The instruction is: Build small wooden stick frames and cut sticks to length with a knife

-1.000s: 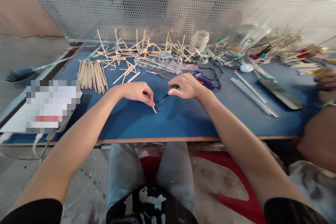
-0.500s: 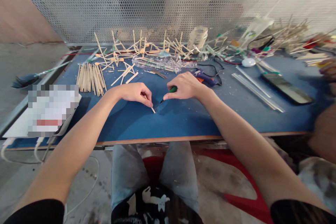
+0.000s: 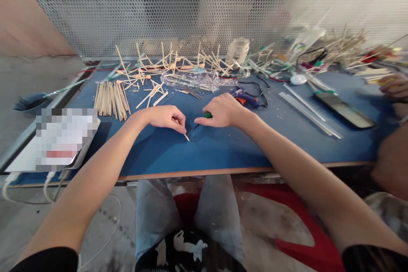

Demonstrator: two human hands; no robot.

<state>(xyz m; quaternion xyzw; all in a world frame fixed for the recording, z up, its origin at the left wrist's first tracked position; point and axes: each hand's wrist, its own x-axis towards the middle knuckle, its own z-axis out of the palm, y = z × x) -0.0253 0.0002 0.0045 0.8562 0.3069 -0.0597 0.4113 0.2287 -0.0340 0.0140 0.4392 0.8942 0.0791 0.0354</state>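
Observation:
My left hand (image 3: 167,117) is closed in a pinch around a thin wooden stick (image 3: 187,137), whose short end sticks out below the fingertips toward the blue tabletop. Just to its right, my right hand (image 3: 219,111) is wrapped around a slim tool with a green handle (image 3: 208,115). A thin dark metal shaft (image 3: 195,126) comes out beneath the right thumb and points at the stick's end. Whether its tip touches the wood I cannot tell, and most of the handle is hidden by the palm.
Cut sticks (image 3: 111,100) lie bundled at the left. Behind are stick frames (image 3: 172,61), plastic wrapping (image 3: 204,80), a jar (image 3: 238,51) and a blue glue gun (image 3: 250,98). To the right lie clear rods (image 3: 312,114), a phone (image 3: 346,109) and another person's hand (image 3: 395,87).
My right hand has shifted slightly left, its thumb closer to my left fingers, and less of the metal shaft shows. My left hand keeps its pinch on the stick. The view has tilted a little.

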